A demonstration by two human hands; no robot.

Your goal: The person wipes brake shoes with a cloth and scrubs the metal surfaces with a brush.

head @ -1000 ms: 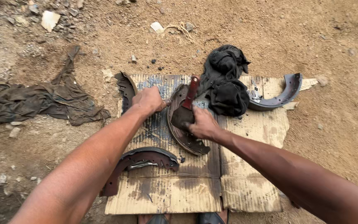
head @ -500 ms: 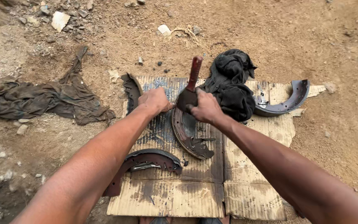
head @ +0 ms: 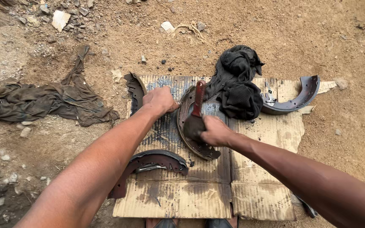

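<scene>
gripping the upper end of the curved brake shoe (head: 191, 131), my left hand (head: 160, 100) is clenched around its rim and steadies it on the flattened cardboard sheet (head: 216, 190). my right hand (head: 215, 131) is closed around a brush with a red handle (head: 198, 99), its dark head pressed against the shoe's inner face. the shoe is a rusty brown metal arc, stained dark with grease, standing on edge near the middle of the cardboard. a second shoe (head: 151, 162) lies flat nearer to me, a third (head: 135, 88) at the far left corner, a fourth (head: 292, 99) at the far right. a black cloth (head: 237, 84) sits just beside the brush handle. a brown rag (head: 43, 101) lies on the dirt, well apart.
</scene>
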